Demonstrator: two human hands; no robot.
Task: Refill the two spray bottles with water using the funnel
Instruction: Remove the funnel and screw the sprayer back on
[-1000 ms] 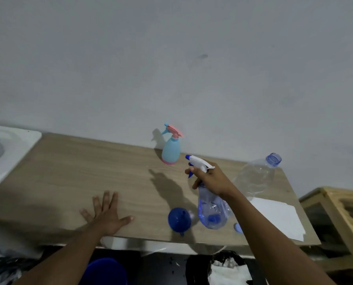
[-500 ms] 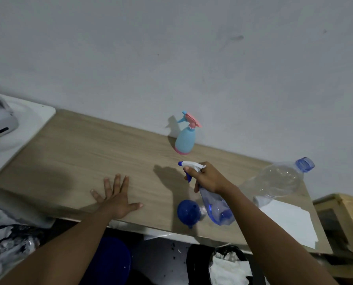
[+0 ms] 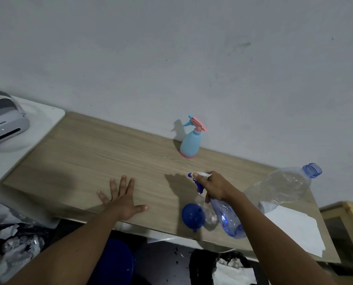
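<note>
My right hand grips the white and blue spray head of a clear blue spray bottle that stands near the front edge of the wooden table. Just left of that bottle lies a blue funnel, wide end toward me. A light blue spray bottle with a pink trigger stands upright at the back by the wall. A large clear water bottle with an open blue neck rises behind my right forearm. My left hand lies flat on the table, fingers spread, holding nothing.
A white sheet of paper lies at the table's right front. A white-grey headset sits on a white surface at the far left. A wooden stool stands to the right. A blue bucket and bags are under the table.
The view has tilted and shifted, so the table's things sit further right and lower. My right hand keeps hold of the clear spray bottle's head; my left hand stays flat.
</note>
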